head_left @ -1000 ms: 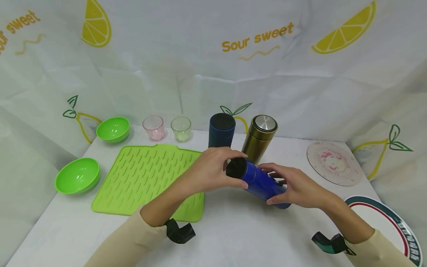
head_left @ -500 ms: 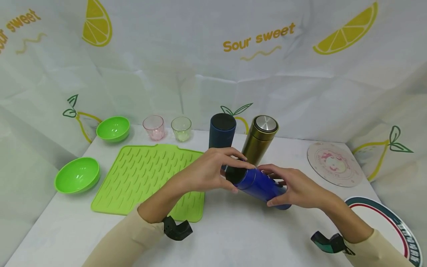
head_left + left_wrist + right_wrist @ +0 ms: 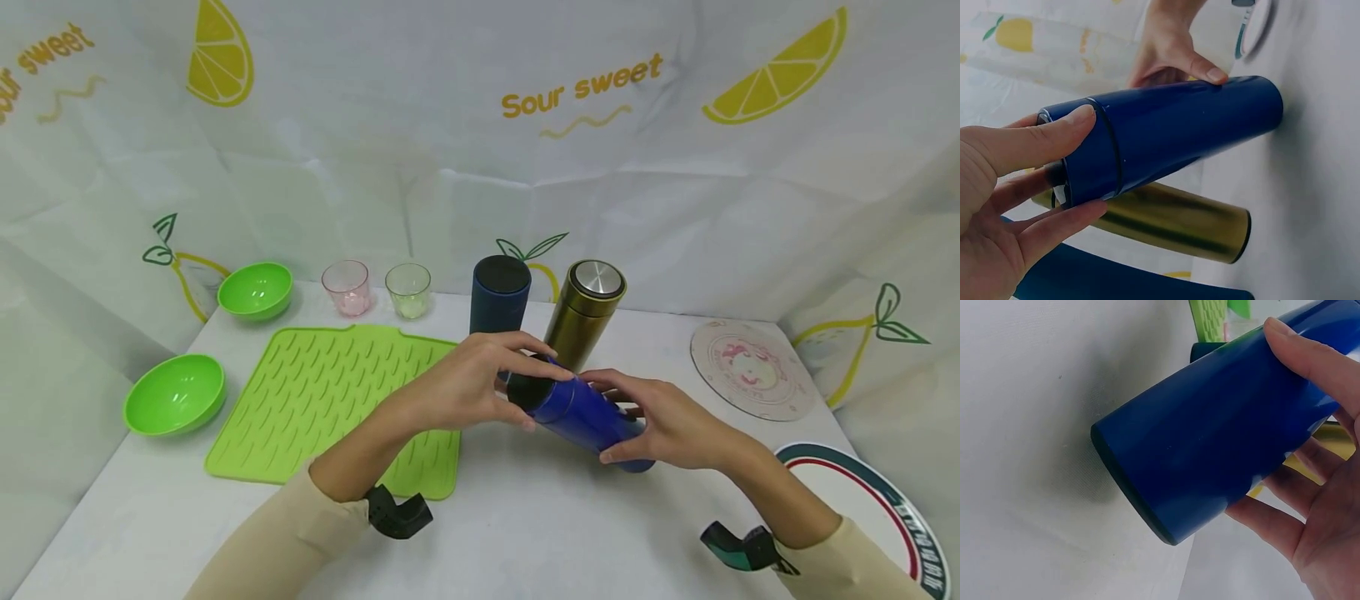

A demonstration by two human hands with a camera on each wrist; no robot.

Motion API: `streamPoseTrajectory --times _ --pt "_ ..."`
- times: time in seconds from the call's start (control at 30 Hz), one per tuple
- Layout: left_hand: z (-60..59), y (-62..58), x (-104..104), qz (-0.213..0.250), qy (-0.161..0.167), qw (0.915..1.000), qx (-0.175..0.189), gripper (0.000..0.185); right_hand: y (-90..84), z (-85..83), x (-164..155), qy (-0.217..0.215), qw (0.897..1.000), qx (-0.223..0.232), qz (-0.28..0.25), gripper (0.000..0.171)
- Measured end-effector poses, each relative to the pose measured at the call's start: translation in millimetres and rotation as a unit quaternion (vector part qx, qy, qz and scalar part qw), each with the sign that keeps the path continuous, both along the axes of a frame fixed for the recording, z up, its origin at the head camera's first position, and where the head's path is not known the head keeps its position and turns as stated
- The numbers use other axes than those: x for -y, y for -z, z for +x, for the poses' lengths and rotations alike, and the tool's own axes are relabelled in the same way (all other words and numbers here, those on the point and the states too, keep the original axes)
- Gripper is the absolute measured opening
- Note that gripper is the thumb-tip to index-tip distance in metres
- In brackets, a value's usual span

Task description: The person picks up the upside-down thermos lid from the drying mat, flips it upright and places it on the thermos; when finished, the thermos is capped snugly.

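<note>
A bright blue flask lies tilted above the table, its black-topped cap end toward the left. My left hand grips that cap end with thumb and fingers around it. My right hand holds the flask's body near its base, thumb on top and fingers beneath. Just behind stand a gold flask with a steel top and a dark navy flask, both upright.
A green ridged mat lies left of the hands, with two green bowls beyond it. A pink cup and a pale green cup stand at the back. Two round plates lie on the right.
The left hand's fingers have shifted round the cap end and the flask has tipped slightly; the right hand has held still on the body.
</note>
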State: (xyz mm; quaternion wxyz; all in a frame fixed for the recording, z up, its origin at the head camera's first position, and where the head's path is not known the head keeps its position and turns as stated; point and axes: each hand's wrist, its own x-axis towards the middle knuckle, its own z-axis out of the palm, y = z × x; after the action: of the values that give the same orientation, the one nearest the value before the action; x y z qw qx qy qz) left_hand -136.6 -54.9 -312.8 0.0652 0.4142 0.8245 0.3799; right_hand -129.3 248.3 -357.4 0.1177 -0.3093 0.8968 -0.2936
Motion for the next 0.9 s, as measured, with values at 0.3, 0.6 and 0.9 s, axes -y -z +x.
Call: streamPoseTrajectory --times 0.3,0.6,0.9 --pt "4.6 -0.7 -0.4 0.001 -0.032 0.9988 -0.036 0.09 1.1 3.2 -10.2 0.011 0.999 0.01 -0.041 0.084" --pt "9.6 2.5 26.6 -0.035 -0.073 0.9945 -0.066 0.071 6.4 10.4 -34.2 0.123 0.987 0.031 -0.096 0.094" --pt "15.1 14.4 50.5 -0.078 -0.094 0.9917 -0.038 0.066 15.1 -11.1 -46.0 0.171 0.973 0.029 -0.15 0.109"
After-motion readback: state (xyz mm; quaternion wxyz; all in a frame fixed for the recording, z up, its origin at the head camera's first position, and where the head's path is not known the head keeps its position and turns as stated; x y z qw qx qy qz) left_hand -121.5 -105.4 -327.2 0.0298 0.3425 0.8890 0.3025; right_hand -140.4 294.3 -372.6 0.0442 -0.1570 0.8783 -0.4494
